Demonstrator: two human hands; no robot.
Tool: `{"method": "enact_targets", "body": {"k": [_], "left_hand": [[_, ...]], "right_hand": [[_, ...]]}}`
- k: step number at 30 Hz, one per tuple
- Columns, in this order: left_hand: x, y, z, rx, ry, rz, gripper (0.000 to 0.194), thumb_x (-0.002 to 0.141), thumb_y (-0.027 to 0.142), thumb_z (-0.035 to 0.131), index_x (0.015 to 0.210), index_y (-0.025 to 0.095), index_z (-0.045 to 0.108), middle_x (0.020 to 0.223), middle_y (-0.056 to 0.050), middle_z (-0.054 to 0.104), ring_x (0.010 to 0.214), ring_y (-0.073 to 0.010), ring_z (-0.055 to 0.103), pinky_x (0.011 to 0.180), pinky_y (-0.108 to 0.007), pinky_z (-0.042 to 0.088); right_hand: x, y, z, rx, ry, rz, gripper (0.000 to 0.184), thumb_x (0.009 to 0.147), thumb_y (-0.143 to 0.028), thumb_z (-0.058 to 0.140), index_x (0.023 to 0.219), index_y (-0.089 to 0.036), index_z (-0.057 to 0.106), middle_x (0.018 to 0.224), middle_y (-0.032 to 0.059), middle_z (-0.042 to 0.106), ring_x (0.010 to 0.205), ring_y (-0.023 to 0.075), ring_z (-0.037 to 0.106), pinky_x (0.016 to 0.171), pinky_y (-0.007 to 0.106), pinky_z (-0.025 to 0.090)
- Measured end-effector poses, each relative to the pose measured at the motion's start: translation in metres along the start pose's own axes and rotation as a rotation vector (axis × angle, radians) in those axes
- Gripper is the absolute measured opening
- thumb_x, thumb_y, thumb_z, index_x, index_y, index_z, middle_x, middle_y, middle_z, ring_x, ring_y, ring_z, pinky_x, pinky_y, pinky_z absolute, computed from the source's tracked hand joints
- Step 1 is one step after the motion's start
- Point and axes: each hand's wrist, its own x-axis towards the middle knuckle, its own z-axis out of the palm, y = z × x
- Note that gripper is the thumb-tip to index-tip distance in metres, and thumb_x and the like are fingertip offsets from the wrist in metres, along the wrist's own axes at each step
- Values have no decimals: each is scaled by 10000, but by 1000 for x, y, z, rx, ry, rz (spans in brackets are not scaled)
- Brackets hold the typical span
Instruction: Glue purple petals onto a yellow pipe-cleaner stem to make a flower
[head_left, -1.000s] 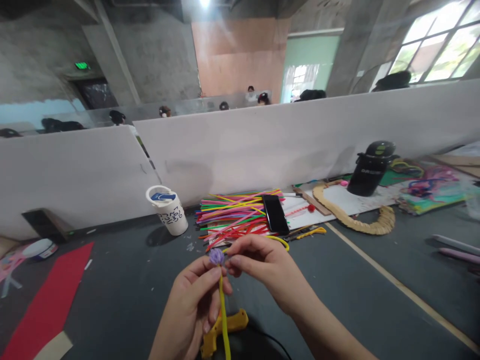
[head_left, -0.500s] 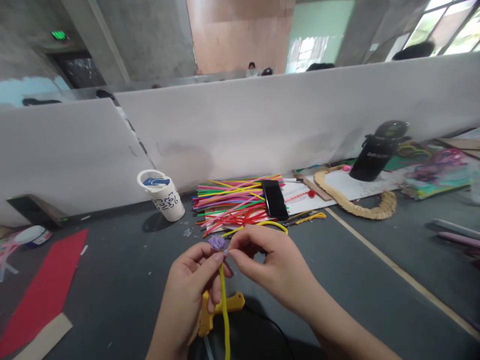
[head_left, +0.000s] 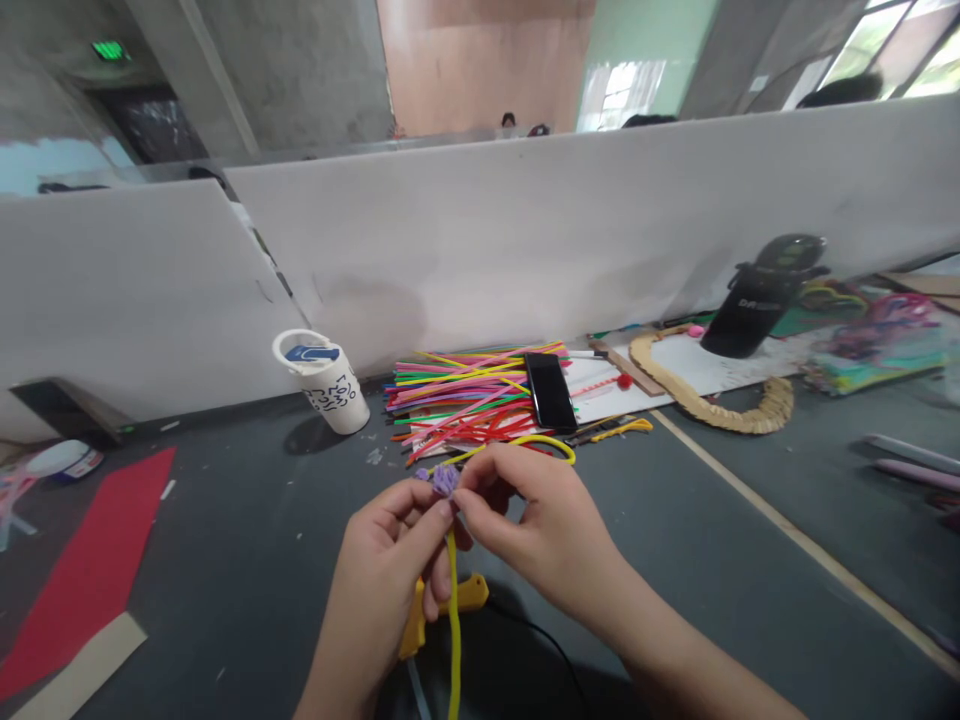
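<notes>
A small purple pipe-cleaner flower [head_left: 445, 481] sits between my two hands at the centre of the view. My left hand [head_left: 401, 545] is closed, its thumb and fingers pinching the flower's base. A yellow pipe cleaner [head_left: 454, 620] hangs down from there past my left fingers. From the right, my right hand [head_left: 517, 510] pinches at the flower's lower edge with thumb and forefinger; the exact bit it grips is hidden. Below the hands lies a yellow glue gun [head_left: 469, 594] with a dark cord, partly covered by my left hand.
Behind the hands lie many coloured pipe cleaners [head_left: 457, 390] and a black phone [head_left: 551, 390]. A white cup [head_left: 334, 390] stands left of them, red sheet [head_left: 97, 560] farther left. To the right are a curved straw-coloured piece [head_left: 720, 410] and a black bottle [head_left: 757, 305]. A white partition [head_left: 525, 230] rises behind.
The purple flower has turned and shifted slightly right between my fingers, and a small purple bit now shows on its left. Both hands keep their pinch. The camera view has shifted a little.
</notes>
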Motion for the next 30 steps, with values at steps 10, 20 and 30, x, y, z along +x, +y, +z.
{"method": "enact_targets", "body": {"k": [10,20,30], "left_hand": [[-5,1,2,135,78,93,221,732,350,721,625,180,629,364,45,549,290,-66,447,312,-141,352],[-7,-2,-1,65,130,221,120,733,291,726,664,204,681,454,53,570,319,-61,446,304,-137,342],[-14,-4,5,79,234,434,128,673,282,774,562,248,720,526,20,597,388,-97,442,375,-217,354]], "right_hand": [[-2,2,6,-103,68,-10,119,815,-165,600,704,-207,605,610,-31,642,536,114,571,539,221,420],[-5,-5,3,-6,113,-62,103,851,-179,581,765,-221,618,620,-44,640,538,106,579,533,206,447],[-8,-2,-6,-32,124,-509,148,842,-109,588,920,-229,550,798,10,634,726,145,589,657,254,496]]}}
